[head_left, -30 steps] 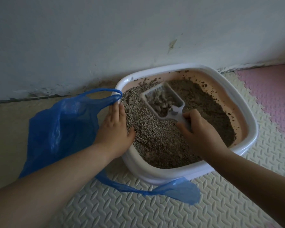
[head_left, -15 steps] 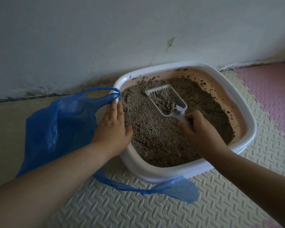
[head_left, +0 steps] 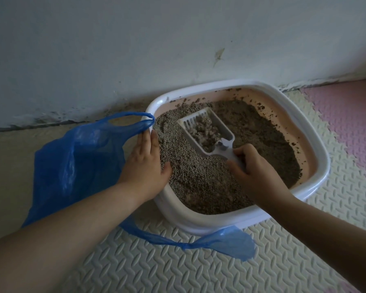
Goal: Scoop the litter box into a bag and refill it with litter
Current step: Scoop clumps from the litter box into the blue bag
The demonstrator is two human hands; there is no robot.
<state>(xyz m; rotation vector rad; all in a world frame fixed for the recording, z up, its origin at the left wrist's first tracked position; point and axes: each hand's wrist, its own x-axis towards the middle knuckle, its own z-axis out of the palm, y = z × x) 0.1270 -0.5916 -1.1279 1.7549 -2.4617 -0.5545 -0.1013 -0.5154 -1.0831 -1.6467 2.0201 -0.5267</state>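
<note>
On my feed, the right hand point(head_left: 254, 172) grips the handle of a white slotted plastic scoop point(head_left: 214, 129), fingers curled round it. The scoop is held over the grey granular litter point(head_left: 199, 187) with pale clumps point(head_left: 206, 133) in its bowl. The left hand point(head_left: 145, 166) lies flat, fingers straight, on the near-left rim of the white-rimmed, pink-lined plastic litter box point(head_left: 317, 144), thumb touching the litter. A thin blue plastic bag point(head_left: 76, 157) slumps just beside the box's left side, one handle loop at my left fingertips, another trailing under the box's front corner. The box stands on a cream embossed foam mat point(head_left: 148, 263) against a pale wall point(head_left: 135, 49).
</note>
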